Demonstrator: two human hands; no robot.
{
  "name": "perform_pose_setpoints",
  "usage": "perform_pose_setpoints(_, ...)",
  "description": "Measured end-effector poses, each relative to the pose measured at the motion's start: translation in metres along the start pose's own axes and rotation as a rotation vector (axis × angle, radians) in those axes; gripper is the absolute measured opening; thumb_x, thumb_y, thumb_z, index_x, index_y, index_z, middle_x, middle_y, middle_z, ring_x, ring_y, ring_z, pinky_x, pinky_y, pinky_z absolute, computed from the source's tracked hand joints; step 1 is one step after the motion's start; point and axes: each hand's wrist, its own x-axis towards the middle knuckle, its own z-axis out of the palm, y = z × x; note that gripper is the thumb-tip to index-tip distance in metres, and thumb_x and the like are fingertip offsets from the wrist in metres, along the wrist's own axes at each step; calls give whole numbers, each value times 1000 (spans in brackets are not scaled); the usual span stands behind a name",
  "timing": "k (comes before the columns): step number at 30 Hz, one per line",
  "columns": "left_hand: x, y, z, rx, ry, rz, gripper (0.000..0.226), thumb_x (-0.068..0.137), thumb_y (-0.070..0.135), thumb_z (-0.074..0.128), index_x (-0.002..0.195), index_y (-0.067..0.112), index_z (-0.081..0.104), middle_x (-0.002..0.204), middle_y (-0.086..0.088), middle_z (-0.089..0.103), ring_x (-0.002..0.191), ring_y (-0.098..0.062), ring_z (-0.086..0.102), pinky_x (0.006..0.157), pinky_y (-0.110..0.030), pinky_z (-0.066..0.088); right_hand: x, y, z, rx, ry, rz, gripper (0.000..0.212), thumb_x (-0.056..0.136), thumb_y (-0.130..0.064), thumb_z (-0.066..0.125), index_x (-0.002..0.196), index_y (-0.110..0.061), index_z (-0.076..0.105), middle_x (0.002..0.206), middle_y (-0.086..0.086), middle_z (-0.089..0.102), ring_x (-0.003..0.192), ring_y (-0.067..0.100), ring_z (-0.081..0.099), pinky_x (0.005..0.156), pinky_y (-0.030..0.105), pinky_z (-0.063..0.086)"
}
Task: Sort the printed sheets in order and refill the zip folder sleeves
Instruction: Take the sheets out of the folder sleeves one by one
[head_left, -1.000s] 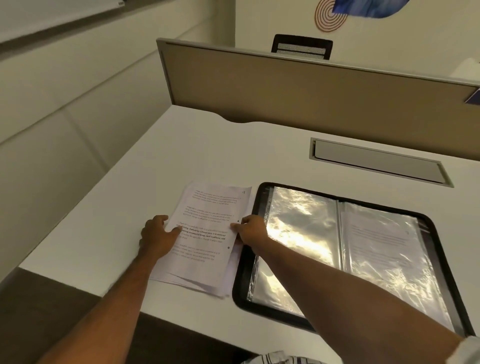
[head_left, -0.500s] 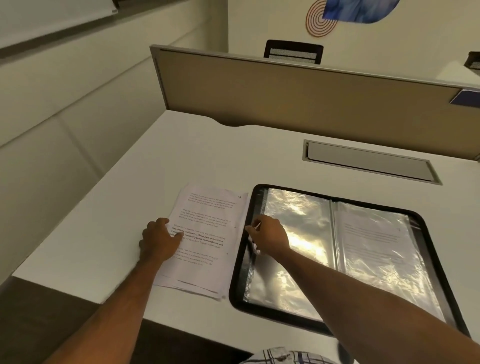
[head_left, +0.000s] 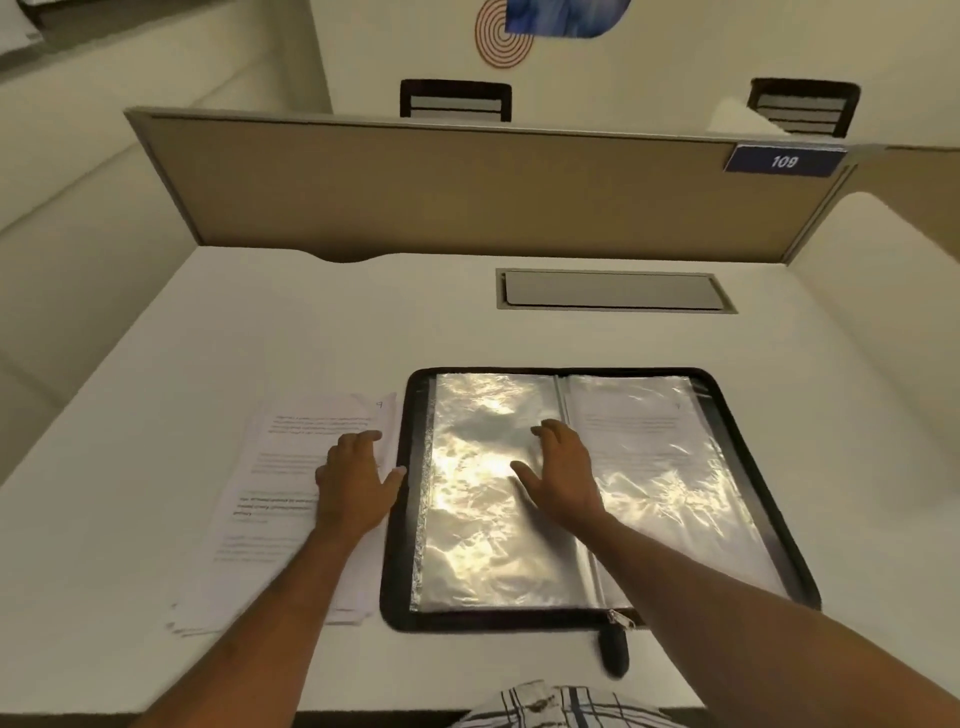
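Note:
A black zip folder (head_left: 748, 457) lies open on the white desk. Its left clear sleeve (head_left: 478, 519) is shiny and looks empty. The right sleeve (head_left: 665, 467) shows a printed sheet inside. A stack of printed sheets (head_left: 280, 493) lies just left of the folder. My left hand (head_left: 356, 478) rests flat on the right part of the stack, thumb reaching the folder's edge. My right hand (head_left: 561, 473) lies spread on the left sleeve near the spine, fingers relaxed, holding nothing.
The white desk (head_left: 260, 322) has a beige partition (head_left: 467, 192) along its far edge and a grey cable hatch (head_left: 613, 290) behind the folder. The folder's zip pull (head_left: 615, 649) hangs over the near edge. Two chair backs show beyond the partition.
My right hand has moved from the folder's left edge across onto the left sleeve near the spine. My left hand has shifted right on the stack. The camera now faces the desk squarely.

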Motion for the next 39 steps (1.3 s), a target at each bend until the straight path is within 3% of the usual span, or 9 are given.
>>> perform_pose_setpoints(4, 2, 49, 25, -37, -44, 161, 59, 85, 39, 72, 135, 17, 51, 134, -8, 52, 122, -28, 50, 100, -47, 39, -19, 47, -28, -43, 47, 259, 78, 92, -49, 61, 152, -10, 31, 161, 16, 22, 150, 32, 16, 121, 44, 13)
perform_pose_setpoints(10, -2, 110, 62, -82, -99, 358, 56, 82, 37, 75, 130, 18, 55, 131, -5, 56, 119, -26, 53, 100, -45, 40, -48, 104, -58, -133, 62, 568, 87, 93, -62, 49, 158, -20, 9, 162, 27, -9, 150, 38, -15, 120, 50, -9)
perform_pose_setpoints(16, -10, 151, 83, -88, -171, 430, 55, 85, 36, 72, 133, 19, 53, 134, -2, 52, 123, -25, 49, 99, -45, 36, -59, 119, -70, -124, -25, 555, 78, 94, -62, 48, 156, -24, 20, 163, 24, 2, 152, 36, -6, 121, 51, -6)
perform_pose_setpoints(22, -14, 173, 96, -155, -208, 442, 55, 86, 38, 71, 134, 19, 52, 133, -1, 53, 124, -24, 49, 100, -44, 37, -51, 113, -79, -87, 20, 386, 68, 91, -41, 65, 150, -22, 35, 151, 5, 39, 147, 25, 24, 123, 47, 0)
perform_pose_setpoints(24, -15, 180, 98, -191, -225, 439, 55, 86, 38, 71, 134, 19, 52, 133, 0, 52, 122, -21, 50, 100, -43, 39, -49, 106, -81, 9, 48, 369, 73, 88, -35, 71, 150, -24, 34, 146, 4, 40, 136, 26, 42, 122, 44, 20)
perform_pose_setpoints(26, -17, 185, 99, -232, -239, 418, 56, 86, 39, 72, 134, 19, 51, 132, 1, 52, 117, -17, 53, 100, -39, 43, -46, 100, -83, 99, 76, 361, 75, 87, -34, 73, 150, -25, 32, 145, 4, 35, 117, 27, 59, 104, 39, 47)
perform_pose_setpoints(31, -20, 190, 99, -415, -290, 276, 52, 86, 35, 73, 131, 20, 51, 125, 8, 49, 107, -10, 54, 83, -18, 42, -30, 93, -93, 451, 157, 467, 80, 83, -39, 77, 147, -24, 33, 143, 7, 42, 104, 22, 66, 89, 36, 56)
perform_pose_setpoints(35, -14, 189, 101, -636, -314, 53, 42, 88, 38, 70, 123, 23, 53, 117, 4, 58, 98, -15, 62, 80, -26, 49, -19, 78, -109, 929, -78, 655, 80, 86, -39, 75, 147, -16, 28, 120, 12, 65, 71, 17, 69, 56, 20, 48)
perform_pose_setpoints(39, -9, 186, 100, -785, -352, -93, 37, 91, 43, 64, 121, 22, 55, 112, -5, 63, 93, -23, 68, 77, -35, 56, -12, 69, -105, 784, -321, 616, 55, 85, -47, 72, 117, -4, 62, 94, 8, 73, 61, 14, 60, 55, 24, 43)
